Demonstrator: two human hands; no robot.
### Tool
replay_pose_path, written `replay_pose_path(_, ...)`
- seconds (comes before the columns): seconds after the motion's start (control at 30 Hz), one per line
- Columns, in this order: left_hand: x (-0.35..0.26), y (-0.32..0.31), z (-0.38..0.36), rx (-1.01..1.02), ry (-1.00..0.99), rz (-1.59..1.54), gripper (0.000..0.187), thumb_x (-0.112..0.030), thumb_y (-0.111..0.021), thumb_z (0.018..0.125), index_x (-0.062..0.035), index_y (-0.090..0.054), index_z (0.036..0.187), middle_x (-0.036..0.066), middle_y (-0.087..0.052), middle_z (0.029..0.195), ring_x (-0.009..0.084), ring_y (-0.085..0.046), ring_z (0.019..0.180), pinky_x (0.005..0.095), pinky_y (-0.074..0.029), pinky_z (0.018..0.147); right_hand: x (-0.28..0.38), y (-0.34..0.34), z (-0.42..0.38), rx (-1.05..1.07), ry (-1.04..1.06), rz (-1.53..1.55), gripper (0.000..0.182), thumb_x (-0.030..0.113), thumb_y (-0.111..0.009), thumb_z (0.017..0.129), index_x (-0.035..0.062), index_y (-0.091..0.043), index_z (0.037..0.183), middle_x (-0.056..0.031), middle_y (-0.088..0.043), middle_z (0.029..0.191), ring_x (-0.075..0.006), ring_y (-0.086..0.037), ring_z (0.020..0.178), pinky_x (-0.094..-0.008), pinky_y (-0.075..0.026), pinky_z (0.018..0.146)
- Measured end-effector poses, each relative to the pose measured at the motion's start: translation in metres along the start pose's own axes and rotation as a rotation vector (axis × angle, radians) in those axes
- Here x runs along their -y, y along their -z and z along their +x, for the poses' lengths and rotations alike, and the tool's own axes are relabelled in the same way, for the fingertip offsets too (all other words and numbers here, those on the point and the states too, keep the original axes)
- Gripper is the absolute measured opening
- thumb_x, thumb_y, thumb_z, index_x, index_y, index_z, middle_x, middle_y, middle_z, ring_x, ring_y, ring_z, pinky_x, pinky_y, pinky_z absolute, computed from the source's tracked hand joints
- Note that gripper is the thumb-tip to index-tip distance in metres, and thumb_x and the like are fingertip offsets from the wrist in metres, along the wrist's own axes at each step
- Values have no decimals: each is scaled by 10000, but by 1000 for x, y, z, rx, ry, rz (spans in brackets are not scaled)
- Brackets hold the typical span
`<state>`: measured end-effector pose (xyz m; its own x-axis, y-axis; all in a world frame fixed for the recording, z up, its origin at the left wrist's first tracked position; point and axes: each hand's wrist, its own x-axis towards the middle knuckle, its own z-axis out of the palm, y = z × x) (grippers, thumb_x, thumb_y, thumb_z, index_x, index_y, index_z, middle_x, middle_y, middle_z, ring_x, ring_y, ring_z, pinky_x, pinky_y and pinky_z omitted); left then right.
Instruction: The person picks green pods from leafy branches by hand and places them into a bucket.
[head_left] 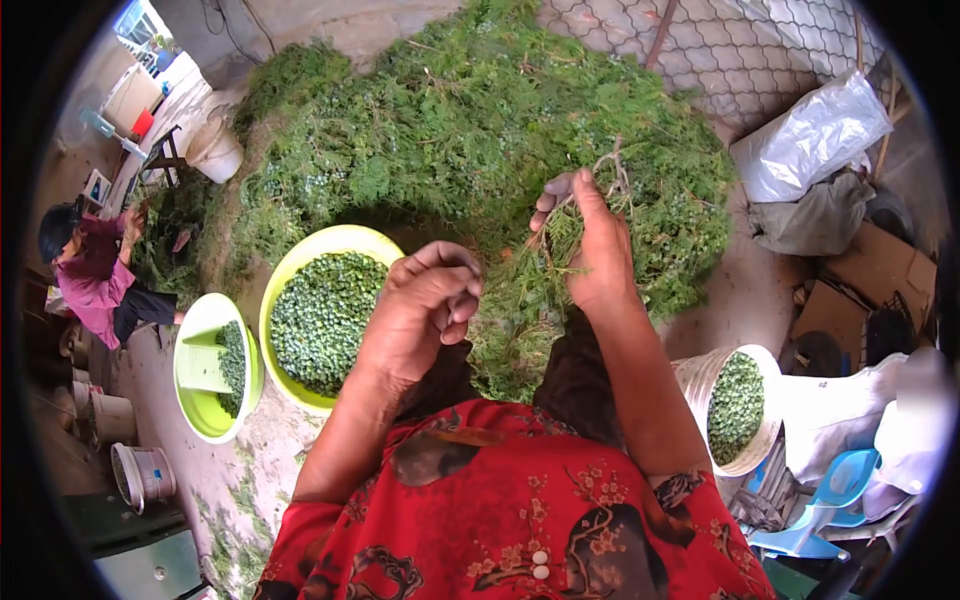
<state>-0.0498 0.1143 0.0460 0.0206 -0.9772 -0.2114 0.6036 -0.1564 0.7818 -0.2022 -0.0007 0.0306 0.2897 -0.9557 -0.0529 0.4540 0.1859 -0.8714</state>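
My right hand (604, 250) holds a leafy evergreen sprig (562, 240), its thumb raised and the green foliage hanging down across the palm. My left hand (418, 305) is apart from the sprig, to its left, with fingers curled inward; whatever they hold, if anything, is hidden. Just left of that hand stands a yellow-green tub (365, 236) with many small green berries (325, 318) in it. Beyond both hands, a large heap of cut evergreen branches (480, 120) covers the floor, and more foliage lies between my legs.
A smaller green basin (205, 405) with berries stands left of the tub. On the right are a white bucket (690, 385) of berries, a blue plastic stool (835, 500) and a silvery sack (815, 135). Another person (95, 265) sits at the far left beside more branches.
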Motion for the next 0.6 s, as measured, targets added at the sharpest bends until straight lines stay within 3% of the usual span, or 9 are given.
replay_pose_path(0.1, 17, -4, -5, 12, -14, 92, 118, -87, -647, 777, -26, -583, 856, -3, -550, 682, 68, -472, 548, 193, -365, 425, -2, -2, -5, 26, 42, -24, 381, 408, -474, 898, 36, -553, 886, -77, -556, 785, -180, -555, 667, -308, -466, 606)
replay_pose_path(0.17, 27, -13, -4, 0, -446, 590, 226, -101, -696, 743, 0, -603, 923, 57, -620, 764, 147, -572, 601, 251, -452, 519, -2, -7, -10, 46, 76, -53, 345, 368, -463, 910, 34, -548, 907, -79, -557, 794, -184, -552, 688, -310, -471, 595)
replay_pose_path(0.2, 28, -14, -4, -6, -448, 590, 226, -101, -696, 743, 0, -603, 923, 57, -620, 764, 147, -572, 601, 251, -452, 519, 0, -10, -13, 36, 43, -12, 333, 357, -472, 907, 32, -545, 918, -81, -557, 801, -183, -551, 697, -312, -472, 596)
replay_pose_path(0.27, 27, -17, -4, -135, -627, 1146, 230, -66, -678, 739, 11, -608, 944, 146, -644, 890, 245, -633, 743, 298, -487, 645, 2, -15, -19, 31, 12, 28, 322, 346, -480, 905, 31, -542, 929, -83, -557, 808, -182, -550, 706, -314, -473, 597)
replay_pose_path(0.3, 20, -27, -9, -189, -559, 1237, 213, -36, -656, 734, -3, -620, 941, 199, -623, 953, 312, -625, 827, 334, -490, 671, 2, -17, -21, 30, -25, 96, 303, 326, -489, 903, 30, -538, 943, -83, -556, 811, -182, -553, 723, -316, -476, 594)
replay_pose_path(0.4, 21, -28, -6, -282, -643, 1403, 166, 7, -615, 752, 12, -616, 918, 150, -645, 857, 219, -630, 749, 296, -479, 643, 7, -21, -28, 29, -99, 179, 269, 285, -518, 892, 28, -548, 966, -72, -564, 827, -173, -554, 764, -312, -470, 608)
replay_pose_path(0.43, 19, -25, -4, -288, -645, 1404, 166, 7, -615, 752, 12, -616, 918, 150, -645, 857, 219, -630, 749, 296, -479, 643, 9, -22, -30, 25, -135, 193, 255, 264, -537, 883, 28, -562, 976, -60, -574, 841, -164, -553, 788, -305, -462, 626)
replay_pose_path(0.5, 17, -16, 0, -70, -595, 997, 106, 7, -601, 786, 11, -609, 891, 59, -623, 743, 76, -542, 666, 230, -436, 588, 13, -20, -32, 57, -24, 6, 243, 243, -558, 871, 30, -577, 987, -47, -587, 866, -151, -548, 806, -299, -448, 653)
replay_pose_path(0.6, 13, -2, 5, 31, -312, 632, 80, 1, -600, 802, -25, -625, 874, -6, -602, 714, 96, -501, 590, 214, -404, 594, 16, -10, -32, 147, 61, -135, 222, 166, -625, 824, 37, -612, 1004, -19, -613, 926, -114, -530, 847, -275, -403, 731)
